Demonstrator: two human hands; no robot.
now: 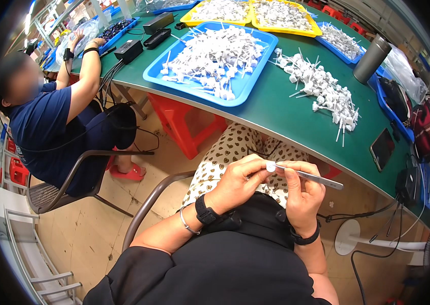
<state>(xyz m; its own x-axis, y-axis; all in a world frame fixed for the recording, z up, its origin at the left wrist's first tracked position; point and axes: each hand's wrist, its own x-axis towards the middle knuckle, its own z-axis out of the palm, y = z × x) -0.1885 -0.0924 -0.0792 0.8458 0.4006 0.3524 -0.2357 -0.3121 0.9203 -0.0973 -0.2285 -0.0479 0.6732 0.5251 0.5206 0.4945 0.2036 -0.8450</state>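
Over my lap, my left hand (239, 182) pinches a small white plastic piece (271, 166) between thumb and fingertips. My right hand (301, 195) is closed around a slim, flat silver metal tool (322, 179). Its narrow end meets the white piece, while the wider end sticks out to the right past my fingers. Whether it is a pair of tweezers or a blade handle I cannot tell. On the green table in front lies a loose pile of similar white pieces with thin stems (322, 86). More of them fill a blue tray (240, 100) left of the pile.
Yellow trays (318, 31) of white parts stand at the back. A dark metal flask (373, 58) and a phone (382, 149) are on the right. Black power adapters (128, 51) sit at the left. A seated co-worker (47, 122) reaches over dark parts. A red stool (182, 124) stands underneath.
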